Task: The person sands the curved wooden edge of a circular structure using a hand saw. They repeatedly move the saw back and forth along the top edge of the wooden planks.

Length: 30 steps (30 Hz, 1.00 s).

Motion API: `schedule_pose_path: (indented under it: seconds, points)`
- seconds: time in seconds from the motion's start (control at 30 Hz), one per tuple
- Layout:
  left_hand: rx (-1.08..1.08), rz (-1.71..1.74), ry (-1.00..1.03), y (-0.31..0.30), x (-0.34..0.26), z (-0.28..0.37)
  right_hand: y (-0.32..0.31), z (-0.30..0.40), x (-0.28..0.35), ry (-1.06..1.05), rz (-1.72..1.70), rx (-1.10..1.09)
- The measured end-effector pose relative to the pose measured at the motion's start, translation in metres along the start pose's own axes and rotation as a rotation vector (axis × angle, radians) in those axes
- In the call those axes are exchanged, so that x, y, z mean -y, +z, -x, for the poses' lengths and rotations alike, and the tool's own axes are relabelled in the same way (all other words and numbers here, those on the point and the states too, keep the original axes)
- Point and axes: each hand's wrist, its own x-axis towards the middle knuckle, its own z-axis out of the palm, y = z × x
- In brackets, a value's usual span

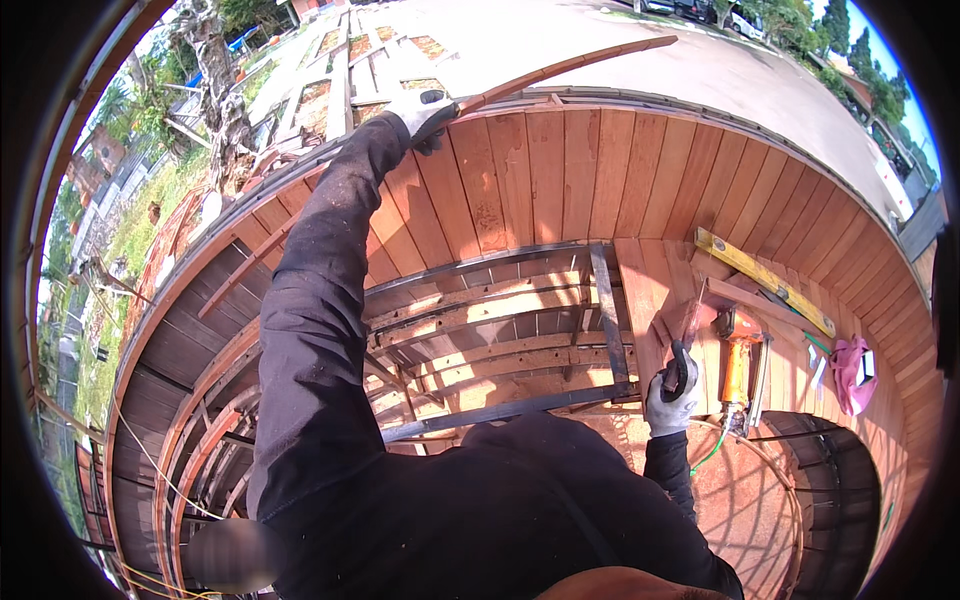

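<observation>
My left hand (426, 118), in a white and dark glove, is closed around a long, thin wooden strip (570, 69) at the top edge of a curved, plank-clad wall (581, 176). The strip reaches up to the right; a wooden length also shows left of my sleeve, and whether it is the same piece is hidden by the arm. My right hand (673, 394), gloved too, grips a dark handle low on the right. A thin blade rises from it, apparently a handsaw (694, 316), over a planked surface (645, 300).
An orange pneumatic nailer (736, 367) with a green hose lies right of my right hand. Beyond are a yellow spirit level (765, 281) and a pink cloth item (853, 375). Dark metal bars (609, 315) and curved wooden ribs cross the open frame below me.
</observation>
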Motion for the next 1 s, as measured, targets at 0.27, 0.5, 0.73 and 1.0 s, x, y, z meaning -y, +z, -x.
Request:
schedule_pose_path:
  seconds: [0.27, 0.5, 0.73, 1.0]
  points:
    - [0.146, 0.028, 0.108, -0.004, 0.000, -0.060, -0.004, -0.016, 0.071, 0.169, -0.362, -0.311]
    - [0.243, -0.122, 0.083, 0.006, 0.002, -0.084, -0.016, -0.070, 0.156, 0.120, -0.353, -0.386]
    - [0.223, -0.480, 0.204, -0.003, -0.004, -0.079, 0.034, -0.088, 0.173, 0.173, -0.742, -0.225]
    - [0.077, -0.539, 0.251, 0.016, 0.018, -0.100, 0.093, -0.097, 0.184, 0.202, -0.866, -0.025]
